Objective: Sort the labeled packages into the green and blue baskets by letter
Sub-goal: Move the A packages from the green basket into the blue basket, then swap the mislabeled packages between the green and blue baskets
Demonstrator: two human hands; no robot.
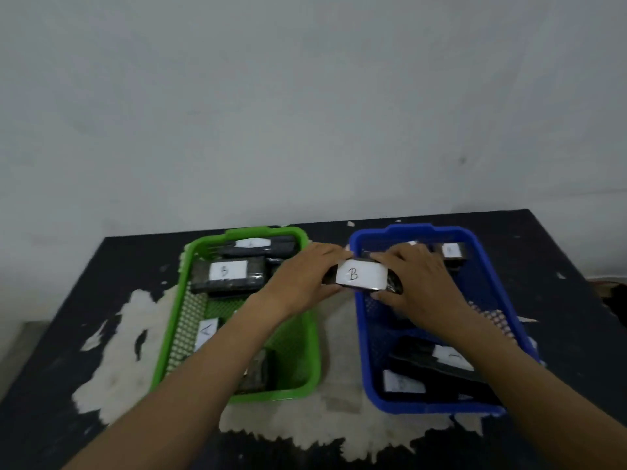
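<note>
Both hands are gripping one black package marked B (pixel 361 274) by its ends. The left hand (pixel 305 276) is curling round the left end, fingers over the top and thumb beneath. The right hand (pixel 417 283) is clasping the right end the same way. The package is being held level, white label up, over the left rim of the blue basket (pixel 360 334), towards its far end, and just right of the gap between the two baskets.

The green basket (pixel 169 334) is standing to the left, the two baskets near each other but apart. Lying in the green basket are:
- a second B package (pixel 225 273)
- a far package (pixel 252 244), its letter too blurred to read
- an A package (pixel 207 334), partly under the left forearm

The blue basket is holding a package at its far right corner (pixel 451 252) and two labelled packages at its near end (pixel 451 357), letters unreadable.

Both baskets are resting on a dark table (pixel 543 266), whose coating is showing pale worn patches (pixel 129 334) beneath and around them. A plain grey wall (pixel 305 96) is standing behind.
</note>
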